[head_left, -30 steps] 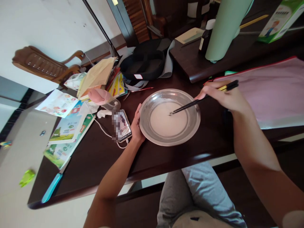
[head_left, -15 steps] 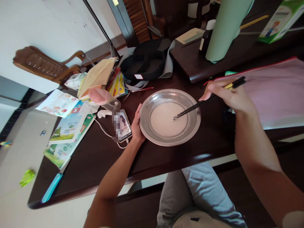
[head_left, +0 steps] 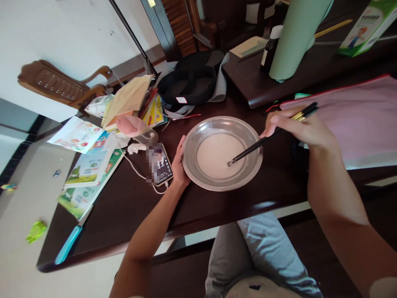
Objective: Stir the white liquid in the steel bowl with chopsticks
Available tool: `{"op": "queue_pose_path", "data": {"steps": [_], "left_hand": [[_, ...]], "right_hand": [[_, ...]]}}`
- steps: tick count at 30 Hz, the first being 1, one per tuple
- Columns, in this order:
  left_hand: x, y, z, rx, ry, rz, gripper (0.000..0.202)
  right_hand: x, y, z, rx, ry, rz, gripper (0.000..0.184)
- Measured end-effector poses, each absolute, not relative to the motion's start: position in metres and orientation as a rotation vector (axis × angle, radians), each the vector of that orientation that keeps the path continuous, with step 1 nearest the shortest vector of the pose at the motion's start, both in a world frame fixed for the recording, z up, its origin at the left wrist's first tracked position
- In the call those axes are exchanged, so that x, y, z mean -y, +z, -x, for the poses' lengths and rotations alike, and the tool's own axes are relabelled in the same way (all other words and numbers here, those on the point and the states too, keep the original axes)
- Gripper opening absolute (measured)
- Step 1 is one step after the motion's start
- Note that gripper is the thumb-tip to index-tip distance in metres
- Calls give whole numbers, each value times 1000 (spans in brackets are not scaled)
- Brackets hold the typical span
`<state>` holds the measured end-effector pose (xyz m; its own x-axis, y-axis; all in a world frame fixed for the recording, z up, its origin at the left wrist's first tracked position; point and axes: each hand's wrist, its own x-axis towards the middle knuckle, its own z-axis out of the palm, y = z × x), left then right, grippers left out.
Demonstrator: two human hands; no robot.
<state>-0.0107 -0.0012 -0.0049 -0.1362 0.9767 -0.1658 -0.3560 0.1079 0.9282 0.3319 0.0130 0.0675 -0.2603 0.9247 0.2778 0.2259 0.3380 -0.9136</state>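
A round steel bowl [head_left: 252, 171] stands on the dark wooden table, with a pale, milky liquid [head_left: 217, 153] in its bottom. My left hand [head_left: 180, 165] grips the bowl's left side, fingers along the outer wall; its underside is hidden. Black chopsticks [head_left: 257, 145] with gold bands are pinched in my right hand [head_left: 294, 126], to the right of the bowl. They slant down over the rim, and their tips are in the liquid near the middle. Just left of my left hand lies a phone [head_left: 163, 165] with its screen lit and a white cable plugged in.
A knife with a blue handle [head_left: 70, 244] lies by the table's left edge. Booklets [head_left: 89, 165], a pink-lidded cup [head_left: 133, 126] and a black open case [head_left: 187, 85] sit farther back. At right are a green cylinder [head_left: 297, 41] and a pink mesh pouch [head_left: 366, 120].
The chopstick tips have shifted slightly toward me in the liquid, and my right hand has tilted a little. The phone's picture has changed. My left hand and the bowl stay put.
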Motion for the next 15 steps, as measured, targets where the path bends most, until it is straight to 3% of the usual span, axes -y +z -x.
{"op": "queue_pose_path", "data": {"steps": [4,10,15], "left_hand": [[1,-5,11,-1130,1345,-775,65],[1,-7,12,-1110,1366,-748,58],[0,-8,12,-1112,1372,-747,57]], "right_hand": [[-15,61,-318,1862,1094,929,42],[-15,63,-327,1674,855,1093,42],[-14,63,-324,1796,1062,958,47]]}}
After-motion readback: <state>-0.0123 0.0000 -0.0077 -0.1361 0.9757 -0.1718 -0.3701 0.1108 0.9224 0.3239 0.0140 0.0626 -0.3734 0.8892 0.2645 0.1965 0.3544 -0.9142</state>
